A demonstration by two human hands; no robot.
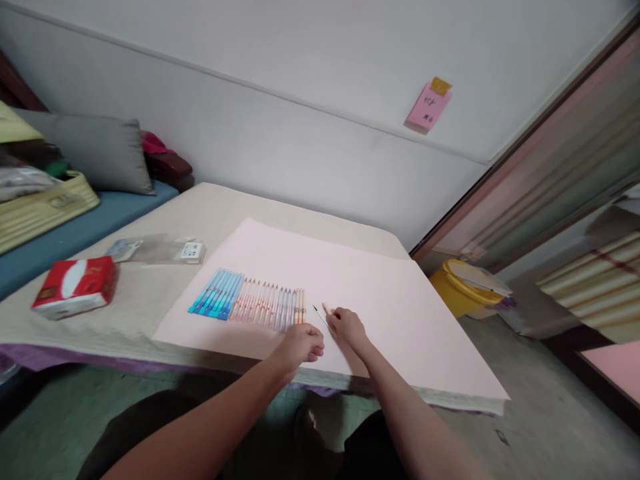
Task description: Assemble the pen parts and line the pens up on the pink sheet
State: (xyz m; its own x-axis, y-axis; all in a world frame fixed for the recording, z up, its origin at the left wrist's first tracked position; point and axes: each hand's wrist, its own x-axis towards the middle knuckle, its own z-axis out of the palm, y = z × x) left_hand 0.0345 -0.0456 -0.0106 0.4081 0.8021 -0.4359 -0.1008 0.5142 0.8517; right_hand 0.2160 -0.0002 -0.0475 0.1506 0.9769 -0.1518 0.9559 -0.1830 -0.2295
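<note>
A row of slim pens lies side by side on a pale pink sheet [390,300]: blue pens [217,293] at the left, clear pens with red marks [255,301], greyish pens [285,308] and a few orange pens [300,307]. My left hand [301,343] is by the lower ends of the orange pens, fingers curled; whatever they might hold is hidden. Closed fingers of my right hand [347,327] are at the lower end of a thin white pen refill [321,315] with a dark tip. A short pale orange shape beside it may be a pen or a fingertip.
To the left on the table are a red tissue pack [77,285] and a clear plastic wrapper [157,251]. A yellow bucket [457,290] stands on the floor beyond the right edge. Behind the table is a white wall [300,140] with a pink note [429,107].
</note>
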